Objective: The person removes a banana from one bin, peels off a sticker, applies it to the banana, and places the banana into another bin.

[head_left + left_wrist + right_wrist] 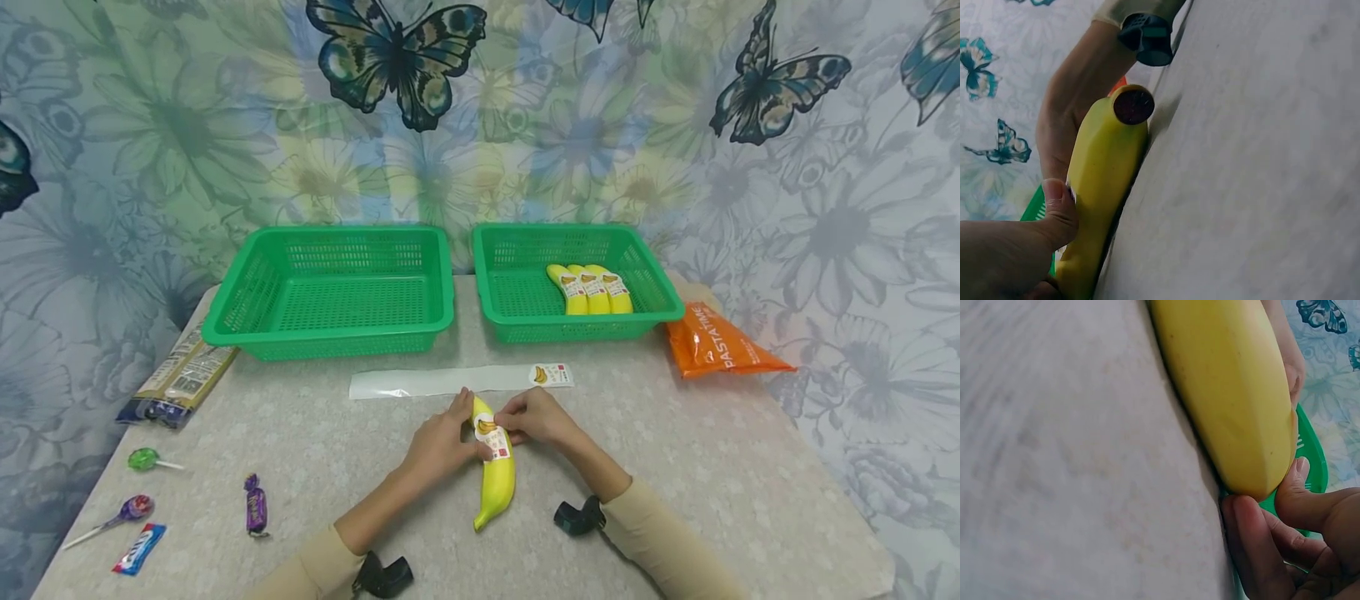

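Both the left hand [438, 442] and right hand [536, 417] pinch the light, smooth, probably stiff banana [495, 475] at its far, stickered end.

Banana [496, 479]: smooth, glossy plastic-looking skin, paper sticker [496, 440]. Baskets [330, 292]: perforated green plastic. Worktop [712, 467]: matt, speckled covering.
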Demonstrator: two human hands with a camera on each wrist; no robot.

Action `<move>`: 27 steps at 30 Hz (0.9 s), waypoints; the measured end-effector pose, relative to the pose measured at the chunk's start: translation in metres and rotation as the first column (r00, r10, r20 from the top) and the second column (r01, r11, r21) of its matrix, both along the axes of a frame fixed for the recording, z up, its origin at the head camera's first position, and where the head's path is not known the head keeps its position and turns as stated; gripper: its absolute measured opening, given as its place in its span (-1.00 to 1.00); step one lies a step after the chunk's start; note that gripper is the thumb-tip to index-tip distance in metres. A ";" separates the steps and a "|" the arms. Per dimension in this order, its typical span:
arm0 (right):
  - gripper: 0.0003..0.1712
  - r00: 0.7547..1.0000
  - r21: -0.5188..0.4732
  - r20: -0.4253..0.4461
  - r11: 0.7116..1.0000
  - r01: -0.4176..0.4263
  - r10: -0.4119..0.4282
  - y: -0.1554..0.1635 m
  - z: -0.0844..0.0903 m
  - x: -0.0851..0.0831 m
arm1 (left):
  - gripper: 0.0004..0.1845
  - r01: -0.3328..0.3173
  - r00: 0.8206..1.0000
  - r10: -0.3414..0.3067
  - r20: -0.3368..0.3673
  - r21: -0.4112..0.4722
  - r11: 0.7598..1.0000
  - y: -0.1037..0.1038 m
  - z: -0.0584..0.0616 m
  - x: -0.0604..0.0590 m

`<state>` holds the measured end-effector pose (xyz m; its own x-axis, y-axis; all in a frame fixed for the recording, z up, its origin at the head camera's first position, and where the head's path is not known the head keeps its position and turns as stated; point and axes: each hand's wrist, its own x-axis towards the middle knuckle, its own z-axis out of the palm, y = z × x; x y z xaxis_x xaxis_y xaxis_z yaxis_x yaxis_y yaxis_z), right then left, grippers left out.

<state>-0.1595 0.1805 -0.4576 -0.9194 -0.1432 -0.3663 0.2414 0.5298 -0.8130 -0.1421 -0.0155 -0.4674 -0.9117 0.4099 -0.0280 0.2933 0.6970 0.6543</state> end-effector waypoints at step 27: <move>-0.81 0.998 -0.030 -0.055 0.999 0.034 -0.035 -0.001 0.005 0.003 | -0.24 0.146 0.987 -0.156 0.042 0.177 0.973 -0.018 -0.002 -0.007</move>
